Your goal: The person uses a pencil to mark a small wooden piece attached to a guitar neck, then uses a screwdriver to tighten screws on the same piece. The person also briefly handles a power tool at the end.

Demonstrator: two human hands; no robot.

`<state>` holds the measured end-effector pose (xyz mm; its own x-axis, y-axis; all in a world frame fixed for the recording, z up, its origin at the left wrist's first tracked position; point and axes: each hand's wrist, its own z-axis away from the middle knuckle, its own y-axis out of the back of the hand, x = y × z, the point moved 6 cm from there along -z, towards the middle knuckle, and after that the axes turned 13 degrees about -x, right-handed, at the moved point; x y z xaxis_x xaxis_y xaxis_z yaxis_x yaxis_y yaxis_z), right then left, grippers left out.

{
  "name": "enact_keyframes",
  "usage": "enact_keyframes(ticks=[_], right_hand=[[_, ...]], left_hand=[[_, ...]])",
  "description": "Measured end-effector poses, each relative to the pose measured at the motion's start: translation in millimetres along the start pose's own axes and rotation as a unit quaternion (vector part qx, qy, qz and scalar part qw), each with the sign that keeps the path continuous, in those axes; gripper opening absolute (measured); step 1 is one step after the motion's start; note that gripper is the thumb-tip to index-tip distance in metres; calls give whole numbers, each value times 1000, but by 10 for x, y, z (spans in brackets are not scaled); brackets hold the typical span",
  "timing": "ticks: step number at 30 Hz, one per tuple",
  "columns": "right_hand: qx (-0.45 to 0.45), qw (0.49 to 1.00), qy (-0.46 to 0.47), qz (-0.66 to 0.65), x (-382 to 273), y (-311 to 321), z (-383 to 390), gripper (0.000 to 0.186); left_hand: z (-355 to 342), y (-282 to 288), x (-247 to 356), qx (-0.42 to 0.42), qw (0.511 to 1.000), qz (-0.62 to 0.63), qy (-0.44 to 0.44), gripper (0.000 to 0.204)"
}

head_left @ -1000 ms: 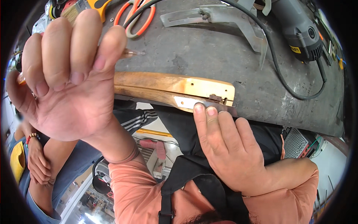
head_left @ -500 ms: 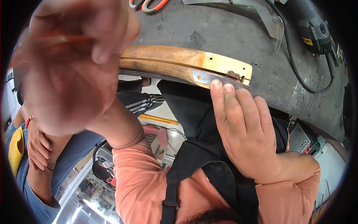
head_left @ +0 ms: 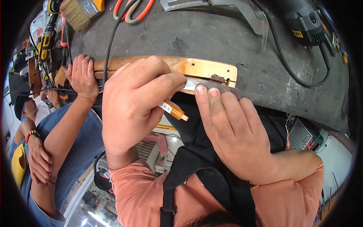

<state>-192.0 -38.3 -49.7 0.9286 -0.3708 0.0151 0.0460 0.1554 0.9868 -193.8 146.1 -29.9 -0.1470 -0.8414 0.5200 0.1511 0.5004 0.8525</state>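
A long, slightly curved wooden piece [head_left: 211, 69], grooved along its length and with small holes near its right end, lies along the bench's near edge. Against its near side rests a flat metal strip [head_left: 230, 90]. My right hand [head_left: 242, 136] has its fingers stretched out, the first two fingertips pressing on the strip; its thumb is hidden. My left hand [head_left: 134, 98] is closed around an orange pen [head_left: 174, 109] with a pale end. The fingertips of this hand are at the strip's left end, where the pen's other end is hidden.
A co-worker's hand [head_left: 84, 77] rests on the wooden piece's left part. A black cable [head_left: 110, 45] crosses it. On the grey bench [head_left: 181, 38] lie a brush [head_left: 81, 15], orange-handled scissors [head_left: 132, 17], a bent metal part [head_left: 242, 11] and a corded power tool [head_left: 306, 26].
My left hand has come down from close to the camera to the metal strip, bringing the orange pen. My right hand stays pressed on the strip. The view has shifted, revealing the co-worker's hand on the wood.
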Motion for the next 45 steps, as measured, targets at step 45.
enact_keyframes(ticks=[45], right_hand=[[2,999,33,29,-6,9,-13,65]], left_hand=[[319,-124,8,103,990,-85,-48,34]])
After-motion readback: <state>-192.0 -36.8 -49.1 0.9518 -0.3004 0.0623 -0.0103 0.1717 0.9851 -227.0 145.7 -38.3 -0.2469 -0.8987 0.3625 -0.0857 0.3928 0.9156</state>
